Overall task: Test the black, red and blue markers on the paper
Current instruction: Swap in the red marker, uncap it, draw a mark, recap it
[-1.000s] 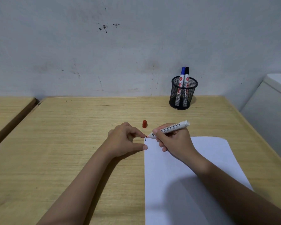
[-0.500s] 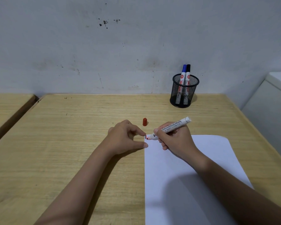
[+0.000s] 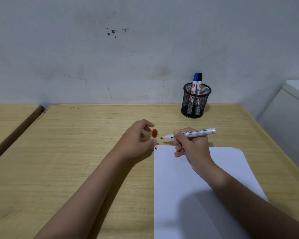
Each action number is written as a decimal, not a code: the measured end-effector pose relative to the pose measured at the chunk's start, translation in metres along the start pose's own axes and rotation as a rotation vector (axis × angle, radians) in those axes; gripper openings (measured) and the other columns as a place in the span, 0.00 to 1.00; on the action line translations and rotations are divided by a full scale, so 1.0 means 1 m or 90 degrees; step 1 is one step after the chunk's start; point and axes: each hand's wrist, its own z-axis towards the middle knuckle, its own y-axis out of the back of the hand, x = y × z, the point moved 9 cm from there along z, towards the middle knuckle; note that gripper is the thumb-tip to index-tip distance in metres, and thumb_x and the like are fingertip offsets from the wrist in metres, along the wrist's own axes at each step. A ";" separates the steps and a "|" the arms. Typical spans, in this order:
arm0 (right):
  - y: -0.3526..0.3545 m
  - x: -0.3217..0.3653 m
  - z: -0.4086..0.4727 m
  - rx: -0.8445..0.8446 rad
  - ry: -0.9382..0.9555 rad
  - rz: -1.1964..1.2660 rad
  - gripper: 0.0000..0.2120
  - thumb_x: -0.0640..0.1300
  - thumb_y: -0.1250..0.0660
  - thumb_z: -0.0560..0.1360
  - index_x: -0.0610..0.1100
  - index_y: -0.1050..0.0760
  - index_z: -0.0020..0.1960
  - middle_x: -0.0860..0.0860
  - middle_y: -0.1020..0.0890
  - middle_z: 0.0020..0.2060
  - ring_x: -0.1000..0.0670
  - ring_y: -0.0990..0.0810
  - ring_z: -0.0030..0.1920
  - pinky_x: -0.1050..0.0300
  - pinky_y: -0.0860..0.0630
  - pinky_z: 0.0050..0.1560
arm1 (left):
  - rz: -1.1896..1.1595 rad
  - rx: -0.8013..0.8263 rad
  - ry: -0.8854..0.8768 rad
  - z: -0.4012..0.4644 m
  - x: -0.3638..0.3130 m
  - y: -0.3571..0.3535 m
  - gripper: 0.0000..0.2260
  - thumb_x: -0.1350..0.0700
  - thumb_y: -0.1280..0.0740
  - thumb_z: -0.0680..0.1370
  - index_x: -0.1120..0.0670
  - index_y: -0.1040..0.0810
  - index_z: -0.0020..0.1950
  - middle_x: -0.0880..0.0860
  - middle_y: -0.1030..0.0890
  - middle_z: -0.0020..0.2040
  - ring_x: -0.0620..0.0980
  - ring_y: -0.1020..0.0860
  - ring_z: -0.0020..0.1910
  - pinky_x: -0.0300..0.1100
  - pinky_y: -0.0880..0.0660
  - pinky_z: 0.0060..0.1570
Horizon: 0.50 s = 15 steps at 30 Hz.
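Observation:
My right hand [image 3: 191,146] holds the uncapped red marker [image 3: 192,133] nearly level, tip pointing left, just above the top edge of the white paper [image 3: 197,187]. Short black and red strokes [image 3: 155,147] mark the paper's top left corner. The red cap [image 3: 154,133] stands on the desk beside my left hand [image 3: 136,140], whose fingers are apart and curled around it without touching. The blue marker [image 3: 194,81] and black marker [image 3: 199,81] stand capped in the black mesh cup [image 3: 196,102].
The wooden desk [image 3: 76,152] meets a grey wall at the back. A second wooden desk [image 3: 7,121] lies to the left across a gap. A white cabinet [image 3: 286,121] stands at the right edge.
My right hand lifted the red marker's tip off the paper's corner and levelled it. My left hand left the paper edge and moved up toward the red cap, fingers spreading.

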 end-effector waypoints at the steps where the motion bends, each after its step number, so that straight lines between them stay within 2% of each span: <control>1: 0.001 0.001 0.000 -0.007 -0.001 0.007 0.05 0.39 0.29 0.72 0.41 0.22 0.37 0.46 0.22 0.26 0.51 0.26 0.24 0.56 0.25 0.25 | 0.031 0.001 -0.022 0.005 -0.006 -0.002 0.17 0.53 0.29 0.70 0.44 0.27 0.58 0.46 0.25 0.54 0.45 0.24 0.47 0.41 0.25 0.48; 3: 0.004 0.003 -0.001 -0.021 0.000 0.023 0.05 0.40 0.29 0.72 0.40 0.22 0.37 0.47 0.22 0.25 0.52 0.26 0.23 0.56 0.26 0.25 | 0.093 0.004 -0.051 0.014 -0.016 -0.008 0.15 0.57 0.31 0.73 0.47 0.24 0.58 0.48 0.24 0.54 0.47 0.23 0.49 0.43 0.25 0.49; 5: 0.007 0.006 0.000 -0.035 0.005 0.033 0.05 0.40 0.29 0.72 0.40 0.22 0.39 0.47 0.22 0.25 0.52 0.26 0.23 0.56 0.26 0.25 | 0.152 -0.004 -0.063 0.020 -0.021 -0.011 0.11 0.61 0.33 0.73 0.52 0.19 0.53 0.51 0.22 0.51 0.49 0.22 0.47 0.42 0.25 0.48; 7: 0.011 0.012 0.000 -0.053 0.011 0.040 0.05 0.41 0.28 0.71 0.39 0.21 0.40 0.47 0.21 0.26 0.52 0.26 0.23 0.56 0.26 0.26 | 0.159 -0.035 -0.050 0.024 -0.020 -0.007 0.08 0.63 0.33 0.73 0.54 0.17 0.47 0.52 0.20 0.47 0.48 0.23 0.45 0.34 0.27 0.43; 9: 0.013 0.021 -0.002 -0.063 0.026 0.059 0.05 0.40 0.28 0.71 0.38 0.21 0.40 0.46 0.22 0.27 0.52 0.26 0.24 0.56 0.25 0.26 | 0.070 -0.079 -0.011 0.023 -0.015 0.004 0.05 0.63 0.31 0.71 0.54 0.18 0.43 0.50 0.18 0.43 0.46 0.22 0.42 0.25 0.30 0.38; 12: 0.015 0.038 -0.004 -0.067 0.061 0.064 0.04 0.38 0.29 0.72 0.39 0.22 0.39 0.45 0.22 0.27 0.53 0.27 0.24 0.58 0.25 0.25 | -0.163 -0.095 0.041 0.016 -0.015 0.013 0.05 0.63 0.27 0.70 0.53 0.17 0.41 0.49 0.16 0.40 0.45 0.19 0.40 0.32 0.25 0.41; 15: 0.014 0.051 -0.008 -0.062 0.080 0.070 0.03 0.38 0.30 0.72 0.38 0.21 0.40 0.44 0.22 0.28 0.53 0.27 0.23 0.58 0.26 0.24 | -0.320 -0.064 0.039 0.007 -0.027 0.013 0.06 0.63 0.27 0.69 0.52 0.17 0.40 0.50 0.17 0.39 0.43 0.20 0.36 0.37 0.26 0.42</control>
